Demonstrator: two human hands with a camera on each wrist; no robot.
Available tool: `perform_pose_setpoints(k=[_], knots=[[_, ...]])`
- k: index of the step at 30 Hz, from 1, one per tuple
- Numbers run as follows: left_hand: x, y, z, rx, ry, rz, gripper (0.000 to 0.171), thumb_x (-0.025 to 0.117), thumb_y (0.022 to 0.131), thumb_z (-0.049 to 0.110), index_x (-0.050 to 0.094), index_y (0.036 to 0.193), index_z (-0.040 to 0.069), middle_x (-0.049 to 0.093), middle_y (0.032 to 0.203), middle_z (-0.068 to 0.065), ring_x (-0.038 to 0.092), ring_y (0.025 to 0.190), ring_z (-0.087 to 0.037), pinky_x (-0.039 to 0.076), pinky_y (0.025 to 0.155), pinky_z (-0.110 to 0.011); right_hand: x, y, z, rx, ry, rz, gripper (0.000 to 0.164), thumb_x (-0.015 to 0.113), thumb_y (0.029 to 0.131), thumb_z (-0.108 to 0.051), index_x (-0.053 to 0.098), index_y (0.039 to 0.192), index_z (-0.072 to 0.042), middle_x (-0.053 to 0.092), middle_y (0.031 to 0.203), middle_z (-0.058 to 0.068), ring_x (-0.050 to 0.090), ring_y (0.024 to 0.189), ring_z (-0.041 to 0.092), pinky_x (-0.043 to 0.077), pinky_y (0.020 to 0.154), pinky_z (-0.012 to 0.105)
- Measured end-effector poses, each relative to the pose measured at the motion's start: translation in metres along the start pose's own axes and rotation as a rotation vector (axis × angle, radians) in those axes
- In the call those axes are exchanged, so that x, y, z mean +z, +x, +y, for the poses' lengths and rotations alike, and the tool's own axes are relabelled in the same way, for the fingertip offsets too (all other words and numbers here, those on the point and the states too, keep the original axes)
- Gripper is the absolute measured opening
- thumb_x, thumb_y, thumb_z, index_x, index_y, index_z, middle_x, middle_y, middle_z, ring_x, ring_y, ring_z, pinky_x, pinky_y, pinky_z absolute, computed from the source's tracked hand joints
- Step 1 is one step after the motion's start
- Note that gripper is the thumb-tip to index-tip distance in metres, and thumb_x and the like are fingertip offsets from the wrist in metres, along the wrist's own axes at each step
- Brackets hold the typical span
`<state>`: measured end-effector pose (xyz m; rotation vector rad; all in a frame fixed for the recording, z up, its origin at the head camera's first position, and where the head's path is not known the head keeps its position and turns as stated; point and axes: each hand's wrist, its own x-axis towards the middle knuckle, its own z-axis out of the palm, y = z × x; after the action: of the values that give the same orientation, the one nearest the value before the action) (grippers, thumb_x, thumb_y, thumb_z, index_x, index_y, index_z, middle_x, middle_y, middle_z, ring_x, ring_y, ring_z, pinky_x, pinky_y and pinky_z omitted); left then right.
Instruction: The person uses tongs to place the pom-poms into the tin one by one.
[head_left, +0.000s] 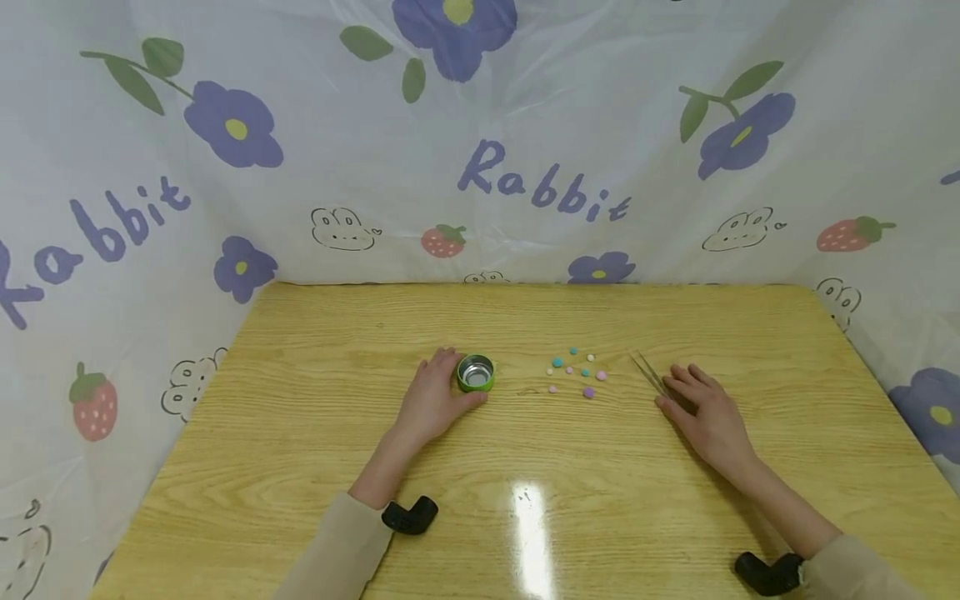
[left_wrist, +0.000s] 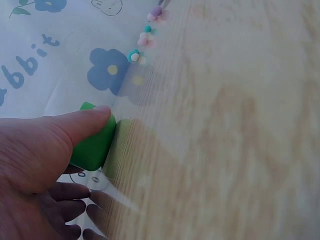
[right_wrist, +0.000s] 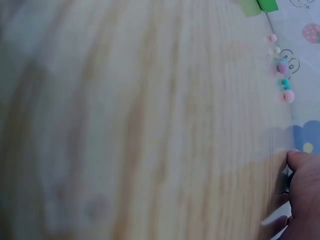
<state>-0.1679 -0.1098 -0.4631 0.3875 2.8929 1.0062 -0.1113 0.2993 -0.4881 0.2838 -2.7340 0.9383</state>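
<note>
A small round green tin point(head_left: 476, 374) with a silvery inside stands open side up on the table. My left hand point(head_left: 437, 398) holds it from the left, fingers round the far side and thumb along the near side. In the left wrist view the thumb lies against the green wall point(left_wrist: 95, 147). My right hand point(head_left: 708, 421) grips the rear end of slim metal tweezers point(head_left: 649, 374) between thumb and fingers. The two prongs point away and to the left, slightly apart at the tips. Several small balls, among them a purple one point(head_left: 588, 392), lie scattered between the hands.
The wooden table point(head_left: 450, 325) ends at a white hanging cloth point(head_left: 360, 150) printed with flowers, strawberries and rabbits. Blue, pink and white balls, including a pink one point(head_left: 602, 376), lie close together right of the tin. A bright light reflection shows on the near tabletop.
</note>
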Motion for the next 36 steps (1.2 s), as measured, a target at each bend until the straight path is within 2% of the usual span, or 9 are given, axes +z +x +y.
perform_pose_setpoints(k=[10,19,22,25,29,34,36], knots=[[0.0008,0.0002,0.0007,0.011,-0.056,0.029,0.063,0.084,0.088,0.028,0.059,0.135,-0.005,0.049,0.149,-0.028,0.032,0.148,-0.042,0.015,0.125,-0.051,0.0014,0.0005,-0.0026,0.021,0.044,0.072,0.034,0.076,0.092,-0.007,0.07,0.12,0.012,0.063,0.13,0.03,0.045,0.134,0.052,0.038,0.102,0.071],[0.0005,0.0001,0.0009,0.029,-0.074,0.044,0.062,0.083,0.088,0.027,0.059,0.135,-0.006,0.053,0.146,-0.026,0.035,0.146,-0.043,0.017,0.124,-0.051,0.0013,0.0019,-0.0061,0.051,0.057,0.082,0.03,0.073,0.095,-0.006,0.071,0.118,0.012,0.064,0.129,0.029,0.046,0.133,0.05,0.027,0.105,0.076],[0.0003,0.0006,0.0008,0.019,-0.085,0.04,0.062,0.083,0.089,0.028,0.059,0.135,-0.004,0.053,0.146,-0.025,0.034,0.147,-0.042,0.02,0.124,-0.051,0.0012,0.0019,-0.0064,0.06,0.065,0.086,0.028,0.072,0.095,-0.007,0.072,0.117,0.011,0.064,0.129,0.029,0.047,0.132,0.05,0.024,0.103,0.079],[0.0,0.001,0.0004,-0.004,-0.109,0.029,0.063,0.082,0.089,0.029,0.058,0.139,-0.002,0.052,0.147,-0.024,0.034,0.147,-0.042,0.025,0.122,-0.052,0.0012,0.0026,-0.0058,0.058,0.068,0.099,0.025,0.073,0.095,-0.006,0.073,0.114,0.011,0.066,0.126,0.029,0.049,0.131,0.051,0.025,0.104,0.078],[0.0004,0.0017,-0.0009,-0.013,-0.138,0.034,0.065,0.082,0.09,0.027,0.056,0.142,-0.002,0.05,0.149,-0.027,0.036,0.145,-0.045,0.031,0.118,-0.058,0.002,0.0037,-0.0046,0.039,0.062,0.129,0.023,0.074,0.093,-0.004,0.074,0.111,0.011,0.068,0.121,0.028,0.055,0.126,0.05,0.033,0.105,0.072],[-0.0004,0.003,-0.0019,-0.008,-0.172,0.045,0.064,0.083,0.089,0.025,0.056,0.143,0.001,0.051,0.148,-0.027,0.037,0.142,-0.051,0.027,0.118,-0.063,0.0019,0.004,-0.003,0.042,0.034,0.159,0.022,0.075,0.093,-0.004,0.075,0.111,0.008,0.071,0.118,0.025,0.062,0.118,0.047,0.047,0.097,0.061],[-0.0005,0.0035,-0.0028,-0.006,-0.185,0.05,0.064,0.083,0.089,0.024,0.057,0.143,0.002,0.054,0.146,-0.025,0.038,0.141,-0.053,0.026,0.118,-0.063,0.0009,0.0047,-0.0034,0.046,0.04,0.168,0.021,0.075,0.093,-0.004,0.076,0.111,0.007,0.071,0.117,0.026,0.065,0.114,0.047,0.054,0.098,0.04]])
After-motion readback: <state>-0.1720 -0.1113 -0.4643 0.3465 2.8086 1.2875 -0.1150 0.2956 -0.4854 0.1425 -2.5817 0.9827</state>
